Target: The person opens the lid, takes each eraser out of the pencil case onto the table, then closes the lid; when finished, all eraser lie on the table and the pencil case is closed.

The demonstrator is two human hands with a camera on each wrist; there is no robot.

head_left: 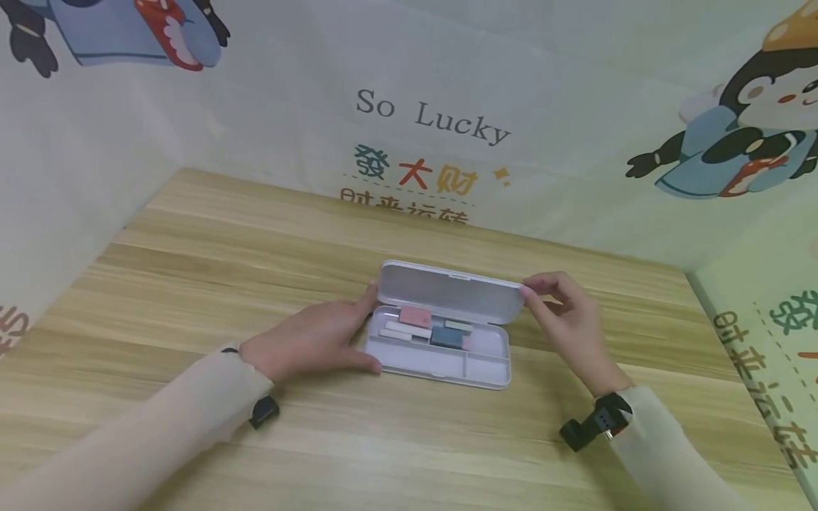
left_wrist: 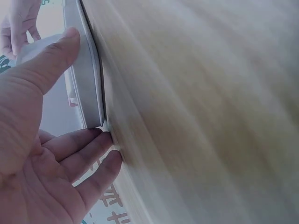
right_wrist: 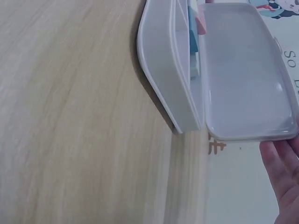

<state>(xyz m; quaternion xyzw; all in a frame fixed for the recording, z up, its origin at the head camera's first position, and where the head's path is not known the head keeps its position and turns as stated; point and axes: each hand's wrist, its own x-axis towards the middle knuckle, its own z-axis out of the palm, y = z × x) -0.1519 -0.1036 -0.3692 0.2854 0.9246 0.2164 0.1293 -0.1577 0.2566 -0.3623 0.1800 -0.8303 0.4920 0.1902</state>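
Observation:
A white pencil case [head_left: 415, 353] lies on the table with its lid [head_left: 447, 285] raised along the back edge. In its rear compartment are a pink block [head_left: 415, 316], a blue block [head_left: 446, 337], a pale green block [head_left: 458, 326] and white pieces [head_left: 397, 331], all resembling erasers. My left hand [head_left: 313, 333] holds the case's left end, thumb at the front corner and fingers behind. At the lid's upper right corner, my right hand [head_left: 569, 319] pinches the edge between thumb and fingers. Two front compartments show only their white floor.
Wood-grain table [head_left: 268, 255] surrounds the case. Behind it rises a pale printed backdrop [head_left: 562, 71] with lettering and cartoon figures, which also covers both sides. A dark wrist camera [head_left: 594, 422] sits on the right wrist, another on the left.

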